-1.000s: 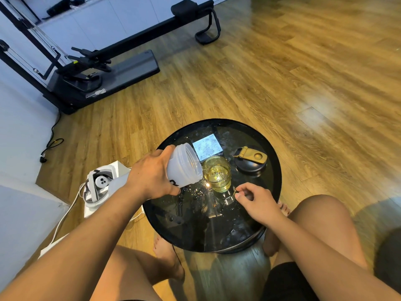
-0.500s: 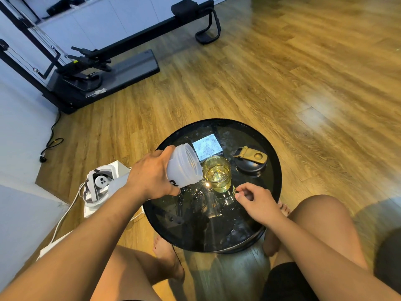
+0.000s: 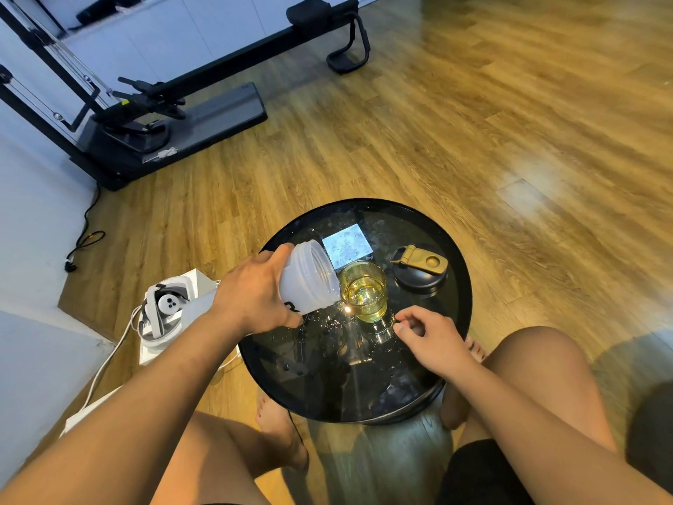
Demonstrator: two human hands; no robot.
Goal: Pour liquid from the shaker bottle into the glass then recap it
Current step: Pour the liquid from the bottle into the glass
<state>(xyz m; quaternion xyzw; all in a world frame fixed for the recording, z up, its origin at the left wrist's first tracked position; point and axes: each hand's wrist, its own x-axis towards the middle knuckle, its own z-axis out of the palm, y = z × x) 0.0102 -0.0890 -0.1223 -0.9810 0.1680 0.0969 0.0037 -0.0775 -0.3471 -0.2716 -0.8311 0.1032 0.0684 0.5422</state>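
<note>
The left hand (image 3: 260,298) covers the base of the frosted plastic shaker bottle (image 3: 309,275) at frame centre; its black lettering is partly hidden.

Frosted white, yellow, black.
Translucent white shaker bottle (image 3: 309,277), yellow liquid in clear glass (image 3: 365,292), black-and-tan cap (image 3: 419,269), glossy black table (image 3: 327,377).

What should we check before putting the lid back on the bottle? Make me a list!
1. Bottle emptied: cannot tell; the shaker bottle is tipped on its side, mouth at the glass, and no stream shows.
2. Glass filled: ok; yellow liquid sits in it.
3. Firm grip on the bottle: ok; the left hand wraps it.
4. Lid within reach: ok; the black lid lies on the table, right of the glass.
5. Right hand free for the lid: ok; it holds nothing, by the glass base.
6. Table dry: not ok; droplets show.
</note>
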